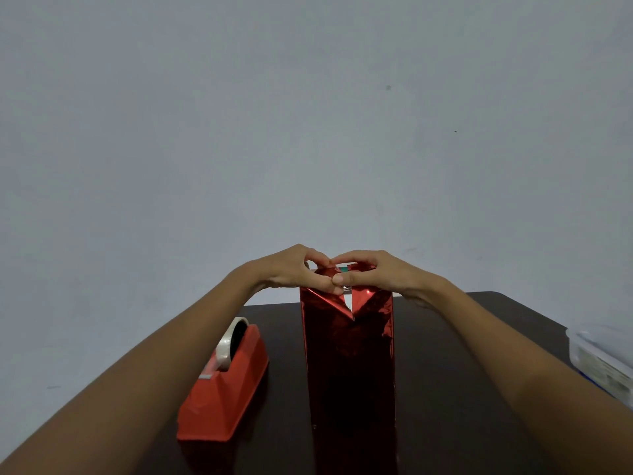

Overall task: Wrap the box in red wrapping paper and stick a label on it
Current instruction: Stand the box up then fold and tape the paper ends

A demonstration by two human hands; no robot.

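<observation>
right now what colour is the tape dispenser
Red dispenser, white tape roll; the head view shows it best.

On my feed I see the person's slim left bare forearm [164, 354] and right bare forearm [507, 344], uncovered to the frame's edge, the left hand [287, 269] and right hand [380, 274], and one short, plain thumbnail [337, 278].

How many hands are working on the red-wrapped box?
2. The left hand pinches the paper flaps at the top of the box from the left, the right hand from the right.
</observation>
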